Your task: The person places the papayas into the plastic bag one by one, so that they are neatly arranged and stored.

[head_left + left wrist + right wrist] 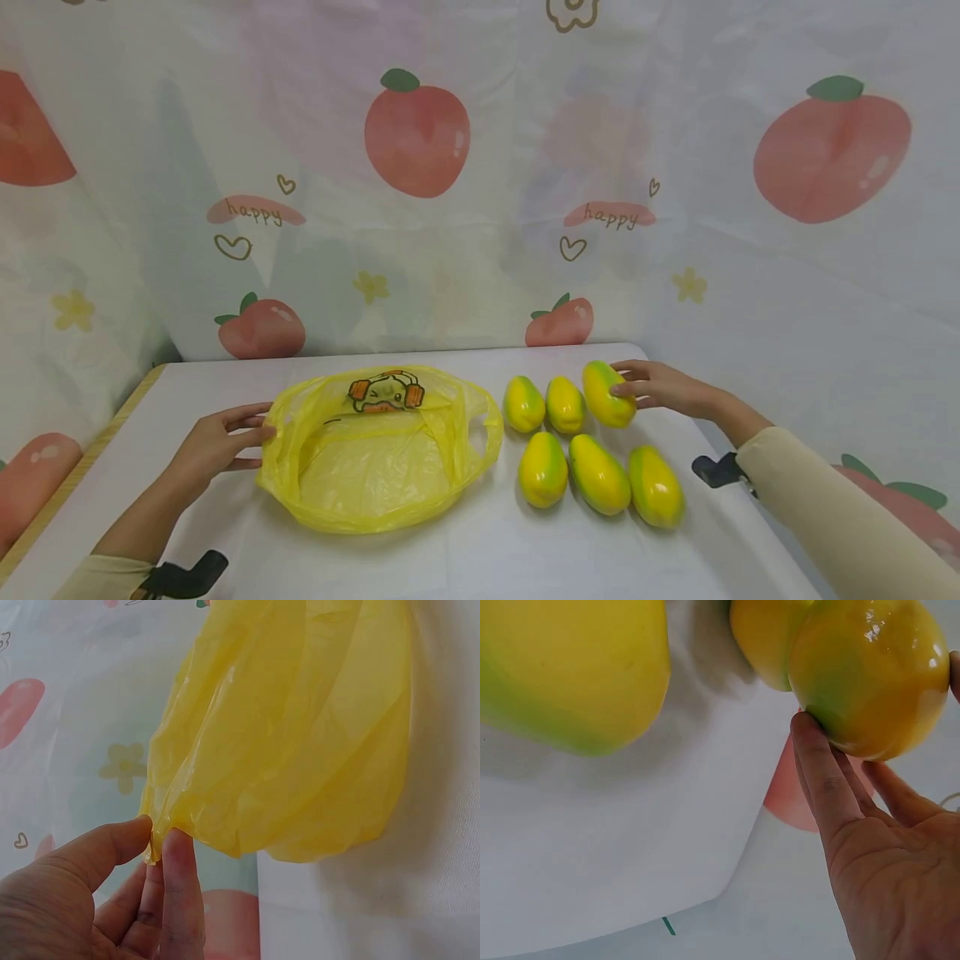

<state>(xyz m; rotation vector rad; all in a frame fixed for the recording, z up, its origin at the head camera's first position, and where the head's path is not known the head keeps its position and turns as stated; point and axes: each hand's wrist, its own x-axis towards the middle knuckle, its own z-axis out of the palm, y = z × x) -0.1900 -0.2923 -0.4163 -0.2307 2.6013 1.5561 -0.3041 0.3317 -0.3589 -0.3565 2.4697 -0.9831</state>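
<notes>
A yellow plastic bag with a cartoon print lies on the table, its mouth spread open toward me. My left hand pinches the left edge of the bag between thumb and fingers; the left wrist view shows the bag's gathered film at the fingertips. At the back right of the fruit group, my right hand grips a glossy yellow-green papaya. In the right wrist view, fingers lie against this papaya, with the thumb partly cut off at the right. Whether it touches the table, I cannot tell.
Several more papayas lie in two rows right of the bag, including a back-row papaya and a front-right papaya. The white-covered table ends at a wooden left edge. A fruit-printed curtain hangs behind and along the sides.
</notes>
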